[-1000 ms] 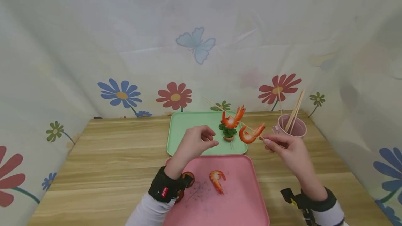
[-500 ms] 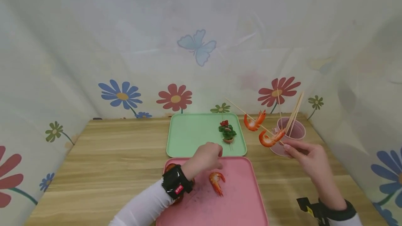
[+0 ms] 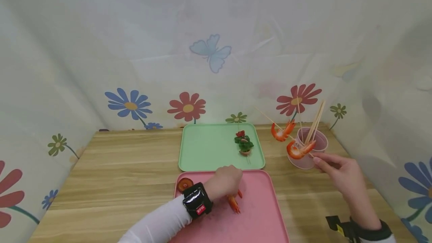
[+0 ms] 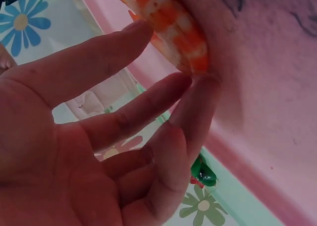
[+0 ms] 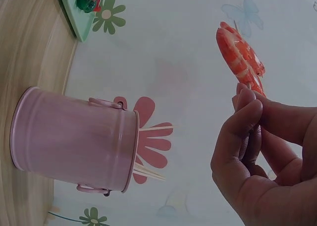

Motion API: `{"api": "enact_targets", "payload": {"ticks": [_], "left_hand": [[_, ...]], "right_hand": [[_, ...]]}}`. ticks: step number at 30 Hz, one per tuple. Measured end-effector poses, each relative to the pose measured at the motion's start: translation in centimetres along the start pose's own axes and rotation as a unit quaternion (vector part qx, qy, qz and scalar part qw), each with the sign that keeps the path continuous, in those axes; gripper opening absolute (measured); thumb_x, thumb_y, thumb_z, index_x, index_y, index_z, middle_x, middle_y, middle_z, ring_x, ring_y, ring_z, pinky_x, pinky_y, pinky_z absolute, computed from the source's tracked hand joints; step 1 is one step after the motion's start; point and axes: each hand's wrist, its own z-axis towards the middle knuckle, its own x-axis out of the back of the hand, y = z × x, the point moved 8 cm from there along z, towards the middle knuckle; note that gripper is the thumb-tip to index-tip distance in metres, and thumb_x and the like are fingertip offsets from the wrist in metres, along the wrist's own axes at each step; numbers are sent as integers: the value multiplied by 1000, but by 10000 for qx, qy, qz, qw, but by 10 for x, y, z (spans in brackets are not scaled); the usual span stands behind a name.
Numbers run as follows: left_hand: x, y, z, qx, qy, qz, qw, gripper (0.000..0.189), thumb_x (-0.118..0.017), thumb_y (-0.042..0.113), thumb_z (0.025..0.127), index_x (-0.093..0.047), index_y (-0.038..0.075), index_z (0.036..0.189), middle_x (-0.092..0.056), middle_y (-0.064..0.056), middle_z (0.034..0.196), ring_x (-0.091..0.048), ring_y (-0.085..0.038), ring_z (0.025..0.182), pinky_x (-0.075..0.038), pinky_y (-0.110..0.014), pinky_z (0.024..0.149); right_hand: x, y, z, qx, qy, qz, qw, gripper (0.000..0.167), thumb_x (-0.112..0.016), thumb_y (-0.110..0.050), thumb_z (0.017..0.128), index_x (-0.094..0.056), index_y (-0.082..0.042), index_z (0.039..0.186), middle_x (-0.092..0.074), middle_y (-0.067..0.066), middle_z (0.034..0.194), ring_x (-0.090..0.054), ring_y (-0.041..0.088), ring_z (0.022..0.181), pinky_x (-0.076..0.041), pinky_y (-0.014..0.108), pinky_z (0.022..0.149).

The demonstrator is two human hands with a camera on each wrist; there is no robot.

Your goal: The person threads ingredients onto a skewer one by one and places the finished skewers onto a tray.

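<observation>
My left hand [image 3: 225, 181] reaches down over the pink tray [image 3: 260, 213] at a loose shrimp [image 3: 233, 204], partly covering it. In the left wrist view the thumb and fingertips touch that shrimp [image 4: 178, 37], fingers only slightly bent and spread apart. My right hand [image 3: 342, 173] pinches the lower end of a bamboo skewer [image 3: 264, 115] between thumb and fingers. Two curled orange shrimps are threaded on it, the upper shrimp [image 3: 281, 133] apart from the lower shrimp [image 3: 297, 152], which sits close to the fingertips.
Behind the pink tray, a green tray [image 3: 209, 147] bears a finished-looking skewer of vegetables [image 3: 244, 143]. A pink bucket [image 5: 74, 137] with several bamboo sticks [image 3: 315, 121] stands behind the right hand. A brown round slice [image 3: 185, 185] lies at the pink tray's left. Floral curtains enclose the wooden table [image 3: 135, 160].
My left hand has gone from beside the skewer down to the shrimp on the pink tray. My right hand has moved rightward with the skewer, toward the front of the bucket.
</observation>
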Motion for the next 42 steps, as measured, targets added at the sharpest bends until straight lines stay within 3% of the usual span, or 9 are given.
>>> {"api": "enact_targets", "payload": {"ticks": [6,10,14,22,26,33,35,38,42], "left_hand": [[-1,3,0,62,-118,48,9999,13,-70,13,80,-57,13,77,-52,2,68,-44,-11,58,-40,-26,47],[0,1,0,162,-188,-101,9996,14,-70,13,79,-57,12,73,-50,2,67,-43,-12,58,-38,-26,48],[2,-3,-2,152,-134,-355,9992,17,-71,12,76,-56,13,69,-47,3,65,-40,-11,57,-35,-25,46],[12,-9,-10,-230,118,-1159,9929,25,-75,10,72,-54,15,58,-44,8,55,-42,-8,53,-33,-22,44],[17,-14,-12,-402,189,-1462,9882,23,-78,12,70,-58,19,60,-54,9,61,-48,-7,59,-38,-22,47],[22,-24,-18,-502,213,-1700,9839,23,-82,19,73,-61,22,62,-56,12,68,-49,-7,64,-40,-21,50],[28,-28,-22,-505,394,-1974,9782,22,-81,19,74,-62,22,63,-57,11,68,-50,-7,64,-40,-21,52],[42,-36,-30,-450,803,-2525,9632,19,-79,20,76,-63,22,66,-59,10,66,-51,-8,64,-41,-22,53],[61,-50,-43,-217,1472,-3332,9311,14,-78,24,78,-66,22,71,-63,9,64,-56,-8,62,-43,-25,54]], "right_hand": [[3,-1,1,-35,38,-71,10000,36,-65,-21,90,-65,7,112,-66,-25,82,-64,-5,70,-52,16,61],[5,-4,0,118,110,-113,9998,33,-66,-19,90,-67,7,110,-68,-22,81,-63,-5,68,-53,17,61],[5,-5,-1,218,139,-73,9996,32,-65,-17,90,-67,8,109,-65,-27,79,-63,-4,68,-52,16,61],[6,-5,0,199,146,-66,9997,35,-66,-20,89,-67,8,109,-69,-17,82,-64,-3,69,-52,15,60],[5,-4,-1,158,112,-29,9998,36,-66,-21,89,-66,8,110,-66,-22,83,-64,-3,69,-52,15,61],[2,-2,-1,58,18,-55,10000,36,-65,-22,90,-66,7,112,-64,-24,84,-65,-4,70,-52,15,61],[2,-1,-1,16,-21,-46,10000,37,-65,-22,90,-66,7,112,-64,-25,85,-65,-4,71,-52,15,61],[1,-2,0,41,-42,-27,10000,36,-65,-22,90,-66,7,112,-66,-24,84,-64,-6,71,-52,15,61],[-1,-8,2,205,-68,25,9998,36,-66,-21,90,-66,7,111,-68,-24,83,-62,-9,72,-52,14,62]]}}
